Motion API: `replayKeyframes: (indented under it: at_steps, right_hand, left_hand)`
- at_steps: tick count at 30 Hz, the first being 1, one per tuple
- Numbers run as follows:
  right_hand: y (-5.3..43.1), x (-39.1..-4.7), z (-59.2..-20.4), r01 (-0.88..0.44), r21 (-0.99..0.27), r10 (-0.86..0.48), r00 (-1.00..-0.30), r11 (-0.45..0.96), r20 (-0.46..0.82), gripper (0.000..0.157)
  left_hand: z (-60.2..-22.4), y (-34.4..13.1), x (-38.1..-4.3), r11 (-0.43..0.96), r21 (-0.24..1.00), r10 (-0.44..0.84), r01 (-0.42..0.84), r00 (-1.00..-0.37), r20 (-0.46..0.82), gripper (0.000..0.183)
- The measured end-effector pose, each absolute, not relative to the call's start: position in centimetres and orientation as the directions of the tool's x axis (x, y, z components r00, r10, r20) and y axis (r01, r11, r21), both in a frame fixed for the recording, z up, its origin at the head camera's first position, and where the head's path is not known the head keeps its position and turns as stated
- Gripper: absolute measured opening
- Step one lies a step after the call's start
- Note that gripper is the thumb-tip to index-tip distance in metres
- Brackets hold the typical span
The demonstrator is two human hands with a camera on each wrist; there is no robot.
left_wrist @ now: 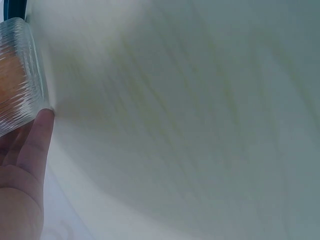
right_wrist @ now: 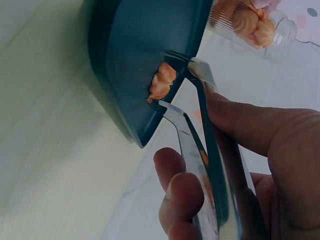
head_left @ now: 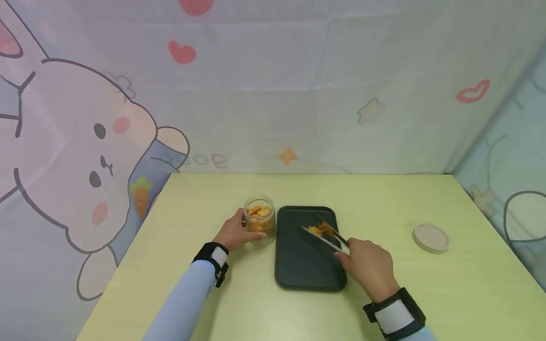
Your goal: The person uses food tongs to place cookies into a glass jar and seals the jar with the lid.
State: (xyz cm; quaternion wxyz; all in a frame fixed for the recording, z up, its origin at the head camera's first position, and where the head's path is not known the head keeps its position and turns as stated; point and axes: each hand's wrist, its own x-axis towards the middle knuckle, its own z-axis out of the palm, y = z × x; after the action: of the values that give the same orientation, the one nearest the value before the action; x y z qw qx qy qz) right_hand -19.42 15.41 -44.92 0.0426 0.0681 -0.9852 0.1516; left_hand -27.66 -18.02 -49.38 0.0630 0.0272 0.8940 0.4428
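Observation:
My left hand [head_left: 233,233] holds the side of a ribbed glass jar [head_left: 268,222], which stands on the table with several orange snack pieces inside. In the left wrist view only the jar's edge [left_wrist: 37,85] shows, and a fingertip lies along its base. My right hand [head_left: 368,267] grips metal tongs [right_wrist: 187,145] over the dark tray [head_left: 298,272]. The tong arms are spread, with a twisted orange snack piece [right_wrist: 162,81] on the tray between their tips. Whether the tips touch it, I cannot tell.
A round pale lid [head_left: 431,238] lies on the light yellow table [head_left: 477,303] to the right of the tray. The jar stands close to the tray's left rim. Behind the table hangs a printed cloth [head_left: 273,109].

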Motion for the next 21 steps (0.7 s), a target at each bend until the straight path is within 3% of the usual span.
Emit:
replayKeyframes:
  at_steps: [12, 21]
  right_hand:
    - [15.2, -19.7, -45.2, -0.178, -0.280, -0.134, -0.976, 0.943, 0.169, 0.027]
    - [14.9, -20.1, -43.5, -0.238, -0.305, -0.148, -0.946, 0.922, 0.290, 0.026]
  left_hand:
    - [-49.7, -18.2, -27.9, 0.599, 0.801, 0.115, 0.003, -0.990, -0.082, 0.094]
    - [-49.6, -18.2, -27.8, 0.601, 0.799, 0.110, -0.003, -0.990, -0.087, 0.091]
